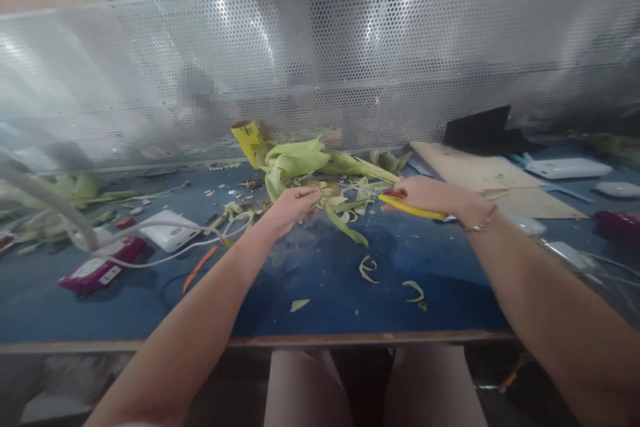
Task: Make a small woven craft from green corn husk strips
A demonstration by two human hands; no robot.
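Over the middle of the blue table, my left hand (295, 208) pinches a pale green strip of husk (327, 192) between thumb and fingertips. To its right, my right hand (423, 193) is closed around pliers (415, 209) with yellow and red handles, whose metal jaws point left toward the husk. The jaws are blurred, so I cannot tell whether they touch it. Just behind both hands lies a bundle of large green husk leaves (303, 159). Cut scraps (350, 207) are heaped between the hands, and a few curled bits (369, 269) lie nearer me.
A yellow roll (247, 142) leans behind the leaves, before a perforated metal screen (360, 47). At left are a purple power strip (103, 267), a white box (169, 230) and cables. Cardboard (450, 167) and a white device (569, 167) lie at right.
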